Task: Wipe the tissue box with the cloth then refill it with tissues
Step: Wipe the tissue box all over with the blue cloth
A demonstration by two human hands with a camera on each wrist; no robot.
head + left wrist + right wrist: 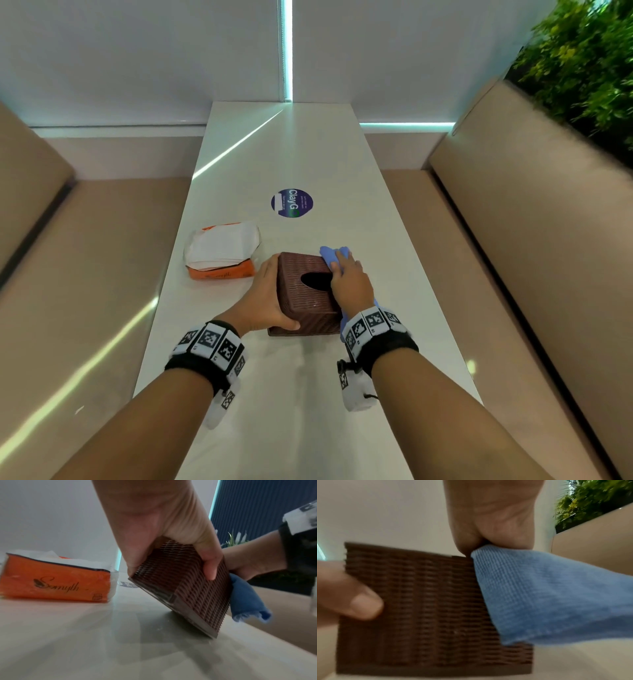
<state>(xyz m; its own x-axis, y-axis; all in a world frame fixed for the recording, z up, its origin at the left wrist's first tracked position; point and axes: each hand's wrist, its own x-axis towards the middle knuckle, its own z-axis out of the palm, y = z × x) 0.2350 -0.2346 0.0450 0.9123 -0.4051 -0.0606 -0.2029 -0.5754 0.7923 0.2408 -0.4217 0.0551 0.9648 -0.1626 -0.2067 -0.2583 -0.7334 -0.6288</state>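
A brown woven tissue box (308, 294) (181, 586) (423, 612) stands tilted on the white table (308, 394), its oval slot on top. My left hand (270, 301) (164, 536) grips its left side, thumb curled round the near corner. My right hand (349, 281) (493, 520) holds a blue cloth (330, 257) (247, 601) (553, 595) against the box's right top edge; the cloth hangs down the right side. An orange pack of white tissues (222, 255) (54, 580) lies to the left of the box.
A round purple sticker (292, 202) sits on the table beyond the box. Beige padded benches (513, 257) run along both sides of the narrow table. Green plants (582, 61) stand at the upper right. White blinds close off the far end.
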